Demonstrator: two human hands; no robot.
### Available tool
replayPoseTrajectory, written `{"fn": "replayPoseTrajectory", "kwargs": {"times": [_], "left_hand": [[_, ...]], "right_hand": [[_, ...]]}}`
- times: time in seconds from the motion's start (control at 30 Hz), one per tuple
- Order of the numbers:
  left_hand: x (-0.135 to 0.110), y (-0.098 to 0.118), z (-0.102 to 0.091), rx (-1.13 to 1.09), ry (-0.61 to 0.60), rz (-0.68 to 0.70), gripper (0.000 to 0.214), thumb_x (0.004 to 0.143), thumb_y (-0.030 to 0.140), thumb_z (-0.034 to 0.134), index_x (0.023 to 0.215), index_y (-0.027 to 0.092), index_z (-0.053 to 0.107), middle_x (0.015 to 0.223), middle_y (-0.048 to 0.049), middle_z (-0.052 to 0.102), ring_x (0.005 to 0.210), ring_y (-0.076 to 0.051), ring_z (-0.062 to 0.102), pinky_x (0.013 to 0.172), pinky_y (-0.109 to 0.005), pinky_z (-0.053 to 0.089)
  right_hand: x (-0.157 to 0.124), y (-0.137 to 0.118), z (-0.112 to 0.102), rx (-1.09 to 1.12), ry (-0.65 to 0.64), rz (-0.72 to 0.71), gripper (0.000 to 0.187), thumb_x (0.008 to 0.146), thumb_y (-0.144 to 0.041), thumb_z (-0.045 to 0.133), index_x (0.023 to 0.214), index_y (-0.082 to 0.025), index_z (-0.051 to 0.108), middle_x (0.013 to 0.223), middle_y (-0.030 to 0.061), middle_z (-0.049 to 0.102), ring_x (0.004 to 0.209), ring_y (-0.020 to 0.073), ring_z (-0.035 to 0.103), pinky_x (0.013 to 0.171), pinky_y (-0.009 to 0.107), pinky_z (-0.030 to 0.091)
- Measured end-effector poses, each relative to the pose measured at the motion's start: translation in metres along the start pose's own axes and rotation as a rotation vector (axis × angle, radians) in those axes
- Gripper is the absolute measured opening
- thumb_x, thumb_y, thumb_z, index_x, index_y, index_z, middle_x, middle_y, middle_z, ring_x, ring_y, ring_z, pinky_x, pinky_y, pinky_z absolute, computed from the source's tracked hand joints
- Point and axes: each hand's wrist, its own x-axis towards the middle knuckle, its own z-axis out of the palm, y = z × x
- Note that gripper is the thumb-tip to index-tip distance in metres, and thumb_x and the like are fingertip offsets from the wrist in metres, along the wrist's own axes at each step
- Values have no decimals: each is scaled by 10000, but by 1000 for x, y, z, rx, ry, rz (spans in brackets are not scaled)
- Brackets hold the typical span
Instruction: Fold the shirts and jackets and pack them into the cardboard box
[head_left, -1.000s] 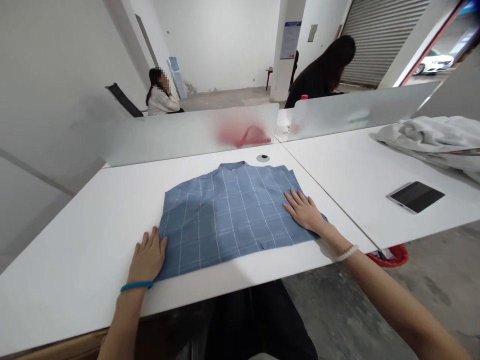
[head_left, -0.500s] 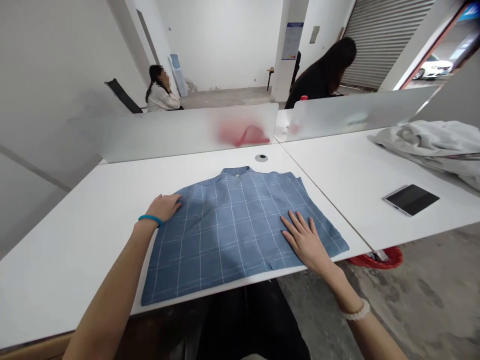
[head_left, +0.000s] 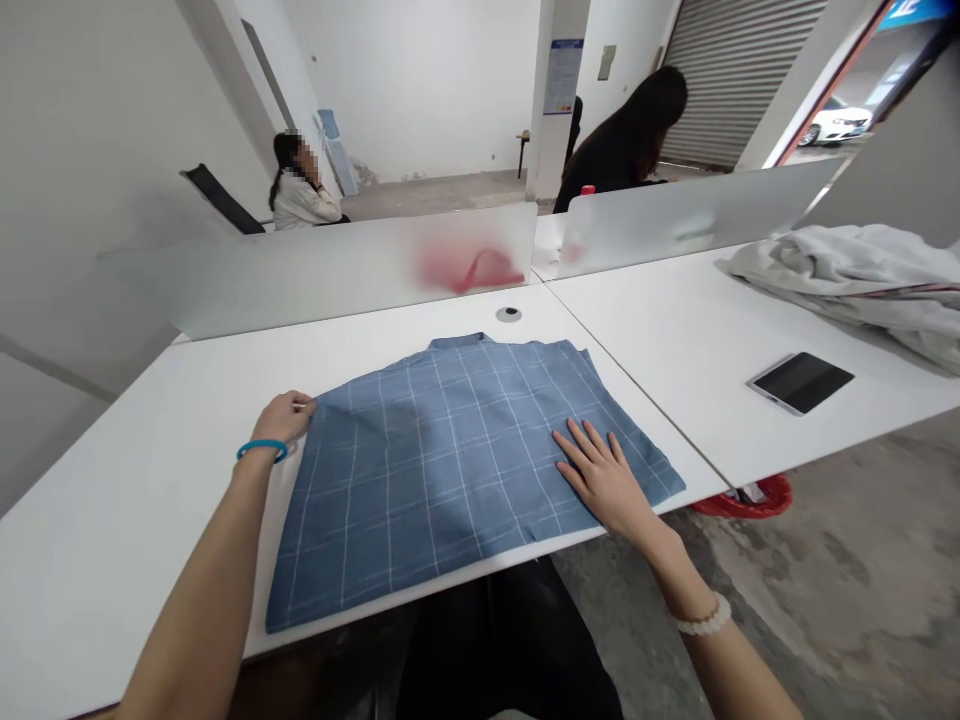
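A blue shirt (head_left: 435, 470) with a white check lies folded flat on the white table (head_left: 150, 520), collar towards the far side. My left hand (head_left: 281, 418) has its fingers curled at the shirt's far left corner and seems to pinch the cloth edge. My right hand (head_left: 600, 475) rests flat on the shirt's right part, fingers spread. A blue band circles my left wrist, and a white beaded bracelet circles my right.
On the adjoining table (head_left: 660, 400) lie a dark tablet (head_left: 800, 383) and a crumpled grey-white cloth (head_left: 847, 280). A frosted partition (head_left: 337, 275) runs along the far table edge. Beyond it are a seated person (head_left: 300, 195) and a person in black (head_left: 622, 140). A red bin (head_left: 742, 497) stands below.
My left hand has moved from the shirt's middle left to its left edge, and the shirt now lies spread wider and more squarely. My right hand has stayed flat on the shirt.
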Motion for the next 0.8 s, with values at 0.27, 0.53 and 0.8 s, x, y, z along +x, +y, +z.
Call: {"fn": "replayPoseTrajectory", "kwargs": {"times": [0.27, 0.53, 0.8], "left_hand": [[-75, 87, 18, 51, 172, 300, 424, 945, 295, 268, 1194, 96, 548, 1293, -141, 559, 1230, -285, 485, 1072, -471, 334], [-153, 73, 101, 112, 55, 502, 467, 895, 228, 301, 1289, 214, 553, 1480, -98, 365, 1407, -338, 192, 1067, -623, 277], [-170, -22, 80, 225, -22, 269, 504, 827, 176, 322, 1246, 199, 601, 1519, -114, 274, 1382, -396, -157, 993, -783, 178]], "right_hand": [[8, -99, -15, 161, 26, -245, 428, 975, -343, 346, 1354, -204, 487, 1491, 105, 338, 1388, 340, 250, 1080, 636, 229], [2, -79, -9, 257, -84, -349, 552, 970, -495, 292, 1451, -227, 329, 1514, 44, 302, 1417, 243, 195, 1148, 513, 195], [-22, 47, -12, -28, -35, 238, 644, 952, -556, 193, 1476, -194, 287, 1523, 85, 266, 1418, 307, 172, 1112, 566, 178]]}}
